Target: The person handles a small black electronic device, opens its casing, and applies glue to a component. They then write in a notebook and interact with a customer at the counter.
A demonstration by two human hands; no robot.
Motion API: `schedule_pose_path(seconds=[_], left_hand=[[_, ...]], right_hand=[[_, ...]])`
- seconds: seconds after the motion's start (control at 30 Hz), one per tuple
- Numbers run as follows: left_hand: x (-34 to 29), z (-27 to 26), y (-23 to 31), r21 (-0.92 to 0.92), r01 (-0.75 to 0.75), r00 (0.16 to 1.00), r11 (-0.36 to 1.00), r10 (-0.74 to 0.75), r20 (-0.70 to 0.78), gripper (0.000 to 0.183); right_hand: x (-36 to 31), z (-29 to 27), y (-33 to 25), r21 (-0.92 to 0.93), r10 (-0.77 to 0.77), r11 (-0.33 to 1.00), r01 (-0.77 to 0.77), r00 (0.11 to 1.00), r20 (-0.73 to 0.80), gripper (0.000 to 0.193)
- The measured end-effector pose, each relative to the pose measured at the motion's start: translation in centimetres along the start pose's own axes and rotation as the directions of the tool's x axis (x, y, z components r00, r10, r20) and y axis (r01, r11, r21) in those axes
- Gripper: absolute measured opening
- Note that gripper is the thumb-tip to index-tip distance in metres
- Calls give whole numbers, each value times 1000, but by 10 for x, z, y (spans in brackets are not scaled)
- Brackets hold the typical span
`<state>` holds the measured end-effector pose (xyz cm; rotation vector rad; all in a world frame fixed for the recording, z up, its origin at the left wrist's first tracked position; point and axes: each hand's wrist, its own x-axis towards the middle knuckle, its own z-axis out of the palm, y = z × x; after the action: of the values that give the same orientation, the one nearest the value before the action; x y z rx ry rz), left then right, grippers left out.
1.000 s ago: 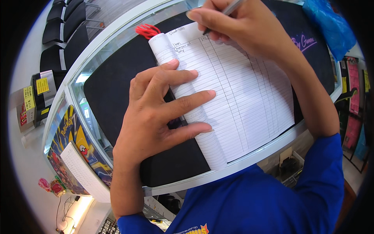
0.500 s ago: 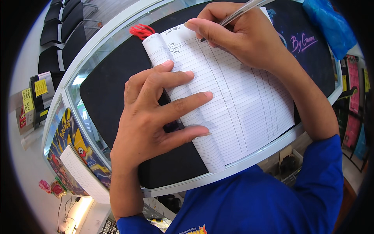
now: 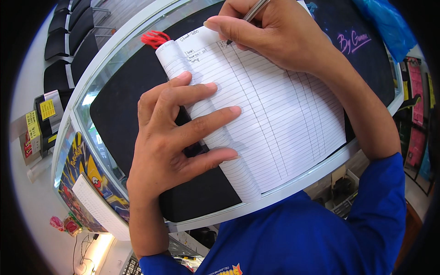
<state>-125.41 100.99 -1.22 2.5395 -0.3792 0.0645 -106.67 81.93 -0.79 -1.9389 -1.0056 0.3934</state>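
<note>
Lined notebook (image 3: 288,123), one: open on a black mat (image 3: 117,101) atop the desk (image 3: 211,216), pages rolled along its left side; red tassel (image 3: 155,38) at the roll's upper end. Pen (image 3: 255,10), one: gripped in the right hand (image 3: 270,39), tip near the head of a narrow column. Left hand (image 3: 167,133): fingers spread over the roll, apart from the right. Step, as judged: column entries being written. Next move: calls for a steadied page, small strokes.
</note>
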Motion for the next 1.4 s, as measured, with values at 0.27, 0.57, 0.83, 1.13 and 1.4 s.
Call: schedule_pose_path(seconds=[0.27,0.57,0.83,1.13,1.4], left_hand=[[1,-2,0,-44,-19,1000,999,18,-18,59],[-2,-4,5,9,-11,999,1000,11,-42,55],[-4,-2,2,-15,-4,997,1000,3,-73,57],[-3,-3,0,-33,-9,998,999,7,-64,57],[-3,-3,1,-22,-9,998,1000,7,-64,57]], right_hand=[[9,-3,-10,235,179,957,-169,984,-21,33],[1,39,0,25,-69,997,72,993,-98,32],[2,39,-3,47,-9,999,9,1000,-8,25],[4,39,-2,43,-17,999,17,1000,16,27],[5,47,1,77,-54,995,60,996,-67,33]])
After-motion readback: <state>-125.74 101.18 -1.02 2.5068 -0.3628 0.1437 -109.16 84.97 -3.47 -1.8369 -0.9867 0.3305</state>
